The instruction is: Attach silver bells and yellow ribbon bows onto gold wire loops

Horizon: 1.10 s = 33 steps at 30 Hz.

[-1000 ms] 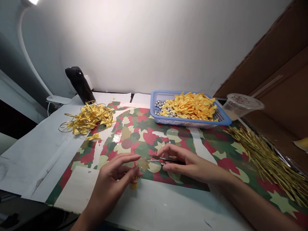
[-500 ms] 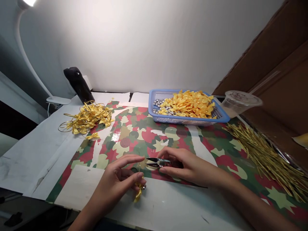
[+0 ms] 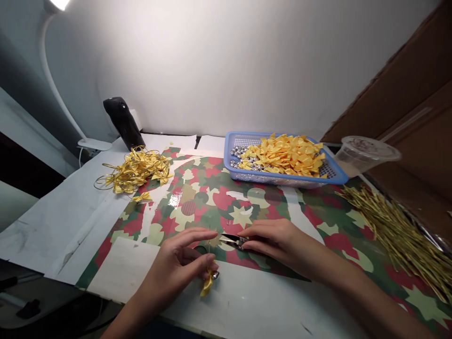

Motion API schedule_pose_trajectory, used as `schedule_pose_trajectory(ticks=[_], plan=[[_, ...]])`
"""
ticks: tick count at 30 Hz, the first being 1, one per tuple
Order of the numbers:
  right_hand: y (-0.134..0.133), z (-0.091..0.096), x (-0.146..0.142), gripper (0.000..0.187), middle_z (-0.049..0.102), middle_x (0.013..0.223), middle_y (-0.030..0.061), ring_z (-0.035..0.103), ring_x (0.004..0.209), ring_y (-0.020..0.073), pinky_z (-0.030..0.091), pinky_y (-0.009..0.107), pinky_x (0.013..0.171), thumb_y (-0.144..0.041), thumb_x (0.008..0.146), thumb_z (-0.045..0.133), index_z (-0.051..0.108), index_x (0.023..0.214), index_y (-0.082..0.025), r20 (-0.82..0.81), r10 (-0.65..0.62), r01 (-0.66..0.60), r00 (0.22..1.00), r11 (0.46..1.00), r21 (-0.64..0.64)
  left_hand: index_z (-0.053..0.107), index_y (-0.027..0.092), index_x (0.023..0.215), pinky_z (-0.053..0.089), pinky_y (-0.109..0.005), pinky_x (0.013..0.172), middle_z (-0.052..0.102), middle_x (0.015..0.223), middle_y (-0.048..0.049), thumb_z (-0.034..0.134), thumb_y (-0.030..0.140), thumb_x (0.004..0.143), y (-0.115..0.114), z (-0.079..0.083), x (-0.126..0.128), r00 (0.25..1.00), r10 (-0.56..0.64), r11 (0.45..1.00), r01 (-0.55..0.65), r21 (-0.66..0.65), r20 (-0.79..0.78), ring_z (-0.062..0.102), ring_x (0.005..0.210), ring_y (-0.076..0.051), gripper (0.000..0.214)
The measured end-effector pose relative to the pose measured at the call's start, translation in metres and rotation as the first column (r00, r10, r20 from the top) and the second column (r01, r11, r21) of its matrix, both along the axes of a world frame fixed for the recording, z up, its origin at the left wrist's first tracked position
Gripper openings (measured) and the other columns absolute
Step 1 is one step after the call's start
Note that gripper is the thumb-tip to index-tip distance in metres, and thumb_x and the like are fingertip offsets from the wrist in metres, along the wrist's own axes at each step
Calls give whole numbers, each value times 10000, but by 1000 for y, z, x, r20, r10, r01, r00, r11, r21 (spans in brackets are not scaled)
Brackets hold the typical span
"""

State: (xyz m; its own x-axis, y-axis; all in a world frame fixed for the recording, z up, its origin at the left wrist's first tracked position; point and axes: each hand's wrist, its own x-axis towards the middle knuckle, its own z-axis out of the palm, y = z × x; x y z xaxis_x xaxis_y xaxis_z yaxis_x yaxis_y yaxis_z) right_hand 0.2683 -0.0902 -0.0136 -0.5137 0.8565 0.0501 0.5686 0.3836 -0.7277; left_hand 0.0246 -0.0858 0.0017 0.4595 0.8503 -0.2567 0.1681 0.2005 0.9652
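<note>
Pinching a small yellow bow [image 3: 207, 284] over the white board [image 3: 254, 301], the left hand [image 3: 176, 268] is closed on it, a thin gold wire [image 3: 209, 249] rising from the pinch; just right, thread snips [image 3: 231, 239] sit gripped in the right hand [image 3: 278, 241], tips toward the wire; the left forefinger lies so near those tips that a nick seems possible, or a loose pinch could turn the cut crooked.

One basket [image 3: 282, 178], one cup [image 3: 367, 153], one lamp [image 3: 95, 144], seemingly one thread clipper [image 3: 231, 240].
</note>
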Motion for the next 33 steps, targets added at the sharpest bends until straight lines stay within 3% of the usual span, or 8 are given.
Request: schedule_pose_trajectory(ticks=[5,7,12,17,20,25,30,33], plan=[[-5,10,-5,125,606,850,27,561,669,156,427,245,581,-333,877,600,593,922,-217,120,-38,44,992,998,-50,668,224,1049,584,-208,566,587,1167,-60,673,259,800,-2,1,0,1000,11,1000,-11,14,3,708,692,-143,252],[-8,13,-8,176,585,832,16,538,663,156,415,245,565,-327,822,667,533,839,-214,177,-84,98,981,992,-77,670,211,1046,586,-216,569,592,1160,-67,673,257,795,-3,1,0,1000,14,1000,-14,19,3,708,689,-146,255],[-10,12,-11,148,581,818,9,534,674,150,412,239,570,-277,850,613,493,795,-212,162,-91,113,983,985,-133,662,203,1055,589,-226,571,575,1182,-74,675,254,787,-2,-1,1,1000,20,1000,-20,15,0,707,685,-143,273],[-10,9,-11,111,584,753,13,532,630,148,405,239,542,-239,829,601,516,768,-202,147,-80,91,986,993,-69,665,215,1057,585,-225,585,580,1166,-65,671,249,793,-3,-2,0,1000,12,1000,-12,24,7,706,689,-141,266],[-9,6,-9,22,620,782,36,569,655,158,445,247,573,-195,838,544,563,829,-194,89,-44,48,995,998,-41,665,213,1063,583,-232,600,576,1179,-69,663,259,797,-3,-2,-1,1000,13,1000,-13,20,1,705,698,-144,269],[-7,6,-6,187,628,858,71,614,677,174,481,269,586,-189,885,426,598,960,-192,130,-17,12,991,999,43,653,191,1083,594,-266,620,565,1215,-99,663,312,793,-4,-1,-1,1000,3,1000,-3,14,-10,703,725,-165,314],[-10,14,-7,329,629,957,73,640,712,191,495,283,587,-185,868,435,506,1189,-205,225,-67,67,972,998,8,664,200,1063,590,-249,611,576,1187,-88,669,284,792,-3,-2,0,1000,12,1000,-12,9,7,706,715,-158,284],[-10,17,-4,272,638,929,51,643,709,193,489,279,580,-205,859,476,495,1130,-211,249,-104,113,963,993,-21,672,209,1055,582,-239,602,570,1181,-81,667,260,796,-3,-3,-1,1000,11,1000,-11,10,18,704,706,-151,264]])
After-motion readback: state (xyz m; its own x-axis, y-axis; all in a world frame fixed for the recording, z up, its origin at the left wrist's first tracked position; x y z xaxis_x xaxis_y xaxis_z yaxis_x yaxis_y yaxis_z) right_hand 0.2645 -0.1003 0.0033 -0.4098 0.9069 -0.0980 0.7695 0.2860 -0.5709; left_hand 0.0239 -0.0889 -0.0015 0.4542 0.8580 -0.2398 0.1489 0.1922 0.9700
